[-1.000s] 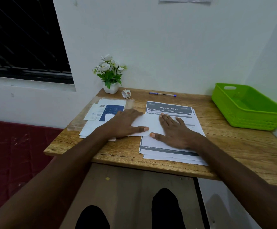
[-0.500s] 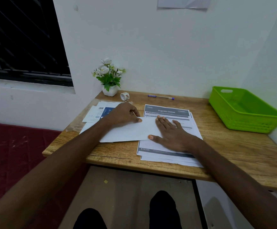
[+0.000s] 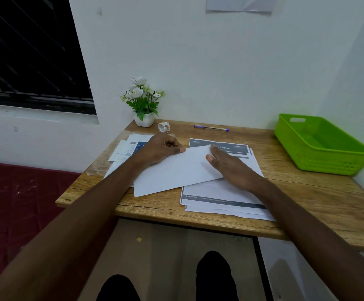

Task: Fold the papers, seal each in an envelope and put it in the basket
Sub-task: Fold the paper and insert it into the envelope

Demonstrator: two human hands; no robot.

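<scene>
- Wood-grain bench (image 3: 307, 205), near edge at 6 o'clock: carries all items listed.
- Printed papers (image 3: 220, 196), stacked, just right of centre: unfolded, several sheets; top sheet shows a dark header band.
- Folded sheet (image 3: 172, 172), white, tilted, lying across the left edge of the stack: one fold made by the look of it; creasing seems in progress.
- Left hand (image 3: 159, 148), at 10 o'clock of the folded sheet: fingers curled, thumb pinching its far left corner.
- Right hand (image 3: 231, 166), at 3 o'clock of the sheet: fingers straight, pressing flat on its right end.
- Envelopes (image 3: 129, 148), at 10 o'clock, under the left wrist: none seen filled or sealed.
- Tape roll (image 3: 163, 127) and pen (image 3: 211, 127), far edge, 12 o'clock.
- Potted flowers (image 3: 143, 103), far left corner, 11 o'clock.
- Green basket (image 3: 302, 148), at 2 o'clock, well apart from both hands: nothing visible inside; all deliveries appear outstanding.
</scene>
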